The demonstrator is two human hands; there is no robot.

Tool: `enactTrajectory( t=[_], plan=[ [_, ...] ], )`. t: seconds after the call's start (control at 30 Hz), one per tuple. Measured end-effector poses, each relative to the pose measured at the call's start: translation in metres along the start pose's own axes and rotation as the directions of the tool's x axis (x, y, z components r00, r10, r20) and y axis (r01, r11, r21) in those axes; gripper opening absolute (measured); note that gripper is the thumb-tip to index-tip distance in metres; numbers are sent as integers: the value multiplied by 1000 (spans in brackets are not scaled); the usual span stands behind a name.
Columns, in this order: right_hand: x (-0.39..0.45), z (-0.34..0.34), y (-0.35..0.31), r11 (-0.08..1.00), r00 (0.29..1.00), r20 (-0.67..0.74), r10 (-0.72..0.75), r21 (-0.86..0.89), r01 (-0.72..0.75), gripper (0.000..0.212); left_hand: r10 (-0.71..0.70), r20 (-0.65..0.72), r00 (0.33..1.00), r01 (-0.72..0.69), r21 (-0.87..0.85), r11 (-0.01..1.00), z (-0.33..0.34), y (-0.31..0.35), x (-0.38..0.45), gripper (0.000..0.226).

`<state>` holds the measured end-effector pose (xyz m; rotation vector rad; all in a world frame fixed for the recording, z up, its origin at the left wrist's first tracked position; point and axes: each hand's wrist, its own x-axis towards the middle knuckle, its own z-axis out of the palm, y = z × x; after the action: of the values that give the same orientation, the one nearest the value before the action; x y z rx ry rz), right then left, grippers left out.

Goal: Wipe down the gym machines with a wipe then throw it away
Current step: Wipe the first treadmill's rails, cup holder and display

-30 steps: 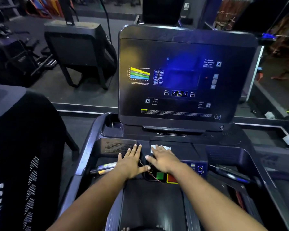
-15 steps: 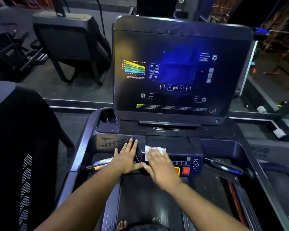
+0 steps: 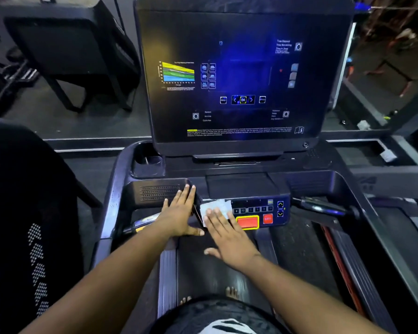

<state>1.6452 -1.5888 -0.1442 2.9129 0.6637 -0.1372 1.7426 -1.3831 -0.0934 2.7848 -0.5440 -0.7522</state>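
Wipe [image 3: 215, 208], white and flat, lies on the treadmill's control panel [image 3: 258, 210], just left of its red button [image 3: 247, 222]. Her right hand [image 3: 227, 239] presses it down with straight, spread fingers. Left of the panel, the left hand [image 3: 179, 216] rests flat and open on the dark console housing [image 3: 155, 191]. Above the panel stands the big lit screen [image 3: 241, 75].

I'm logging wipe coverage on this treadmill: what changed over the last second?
The right hand slid the wipe from the ledge down toward the person, onto the button panel, uncovering the red buttons. The left hand stayed flat beside it.
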Motion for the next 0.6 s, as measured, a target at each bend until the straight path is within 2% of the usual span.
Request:
enactTrajectory(
  t=[0.17,0.37,0.5,0.6],
  plan=[
    [-33,22,7,998,998,46,-44,-45,46,96,26,-3,1000,-26,10,1000,0,-2,1,153],
    [12,-19,-12,985,990,0,139,101,-139,97,50,-36,998,-50,-8,999,2,-4,1,144],
    [-7,-5,-7,974,981,24,192,119,-194,99,57,-76,995,-60,-36,998,5,-3,-1,135],
    [-25,0,14,929,938,61,342,131,-347,107,73,-113,991,-76,-21,997,7,-3,-4,128]
  ],
)
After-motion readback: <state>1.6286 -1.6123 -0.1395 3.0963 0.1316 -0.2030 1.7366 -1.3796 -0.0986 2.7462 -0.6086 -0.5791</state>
